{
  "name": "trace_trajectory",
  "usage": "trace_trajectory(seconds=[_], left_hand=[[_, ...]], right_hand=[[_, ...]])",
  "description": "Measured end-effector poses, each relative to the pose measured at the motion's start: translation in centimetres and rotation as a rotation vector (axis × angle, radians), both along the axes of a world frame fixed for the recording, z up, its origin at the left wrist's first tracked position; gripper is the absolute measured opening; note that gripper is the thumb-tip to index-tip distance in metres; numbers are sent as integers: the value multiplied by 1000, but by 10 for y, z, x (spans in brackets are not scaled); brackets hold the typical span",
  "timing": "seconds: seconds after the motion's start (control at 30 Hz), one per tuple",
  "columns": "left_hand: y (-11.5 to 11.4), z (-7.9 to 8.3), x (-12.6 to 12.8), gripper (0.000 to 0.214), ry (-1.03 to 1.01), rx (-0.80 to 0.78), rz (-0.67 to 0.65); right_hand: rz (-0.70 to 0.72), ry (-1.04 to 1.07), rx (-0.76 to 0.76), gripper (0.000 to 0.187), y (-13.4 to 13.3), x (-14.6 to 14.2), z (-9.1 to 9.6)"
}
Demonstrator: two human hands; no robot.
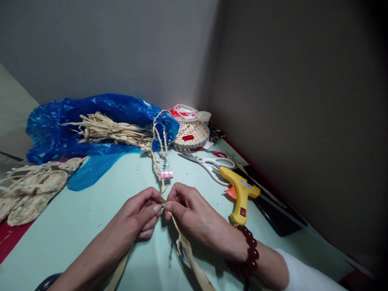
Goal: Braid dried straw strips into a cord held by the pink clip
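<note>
My left hand (138,214) is closed, thumb and forefinger pinching a pale, flat plant-fibre strip (120,268) that looks like dried husk. Close beside it, my right hand (194,214) pinches another such strip (194,256), whose loose end hangs toward the table's near edge. Both sets of fingertips meet at the lower end of a thin braided cord (155,161). Just above the fingers, a pink binder clip (166,175) sits by the cord. Exactly how the strips cross is hidden between the fingertips.
Behind lies a bundle of dried strips (112,131) on a blue plastic bag (54,121). To the right are white-handled scissors (209,162), a yellow glue gun (241,194), a black flat object (277,218) and a woven basket (197,139). Woven slippers (36,190) lie left.
</note>
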State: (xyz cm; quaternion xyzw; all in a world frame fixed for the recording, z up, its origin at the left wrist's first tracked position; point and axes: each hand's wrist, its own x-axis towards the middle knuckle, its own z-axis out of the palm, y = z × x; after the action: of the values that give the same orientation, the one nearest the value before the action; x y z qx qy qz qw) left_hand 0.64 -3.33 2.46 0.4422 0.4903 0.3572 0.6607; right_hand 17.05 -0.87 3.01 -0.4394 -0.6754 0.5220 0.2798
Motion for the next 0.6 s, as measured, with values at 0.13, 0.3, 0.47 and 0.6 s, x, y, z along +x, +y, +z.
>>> trace_trajectory(seconds=[0.13, 0.3, 0.47, 0.6], left_hand=[[2, -1, 3, 23, -11, -9, 33], [2, -5, 9, 27, 91, -6, 123], [-1, -7, 11, 26, 74, -24, 206], [-3, -8, 13, 25, 107, -3, 253]], right_hand=[[20, -61, 83, 11, -1, 2, -4], [71, -179, 223, 10, -2, 6, -2], [125, -310, 322, 15, 0, 11, 12], [151, -464, 390, 20, -1, 8, 19]])
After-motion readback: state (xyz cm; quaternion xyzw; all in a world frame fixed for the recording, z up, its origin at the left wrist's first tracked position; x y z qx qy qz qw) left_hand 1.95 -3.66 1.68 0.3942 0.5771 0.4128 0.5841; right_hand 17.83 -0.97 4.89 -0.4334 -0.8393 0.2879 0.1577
